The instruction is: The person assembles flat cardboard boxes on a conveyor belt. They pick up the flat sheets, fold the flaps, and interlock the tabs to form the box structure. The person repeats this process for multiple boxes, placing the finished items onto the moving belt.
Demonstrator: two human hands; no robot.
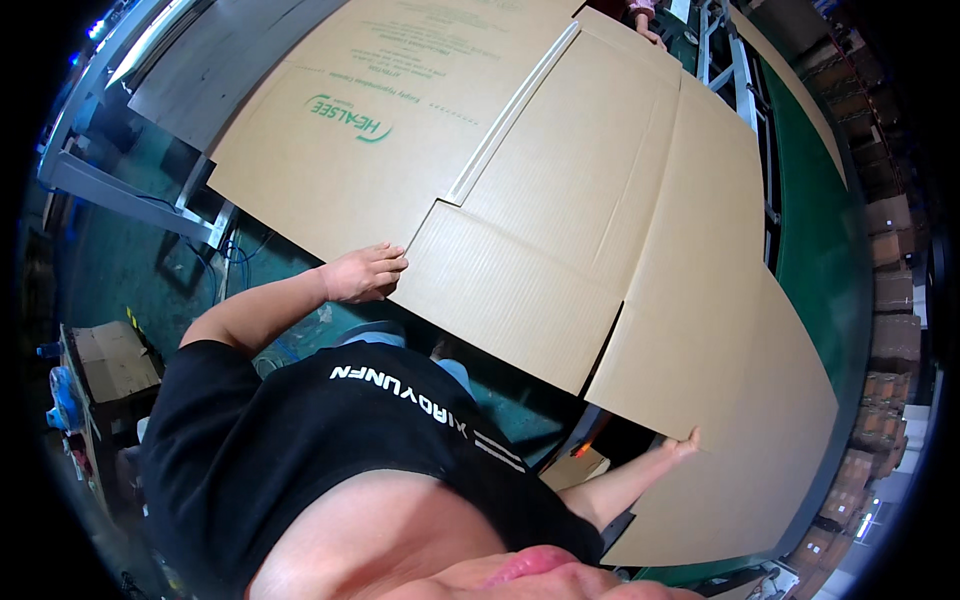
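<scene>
- In the foreground, at 6 to 7 o'clock, a person in a black T-shirt [290, 430] with white lettering leans over a broad spread of brown cardboard [530, 310].
- At 4 o'clock, the person's right hand [684, 444] meets the cardboard's near edge, thumb showing; from where I stand, I cannot tell how it grips.
- Just left of centre, toward 9 o'clock, the left hand [365, 273] lays its fingers close together on the near edge; whether it pinches, I cannot tell.
- The cardboard reaches from 10 o'clock round to 5, creased and slotted, with green print on its left panel and a pale, narrow strip [515, 113] toward 12 o'clock.
- Between 9 and 10 o'clock stands a metal frame [130, 195].
- Farther off, at 1 o'clock, a co-worker's hand [648, 32] is at the far edge.
- Beyond, a green surface [815, 220] stretches toward 2 o'clock, and stacked cartons [893, 295] line 3 o'clock.
</scene>
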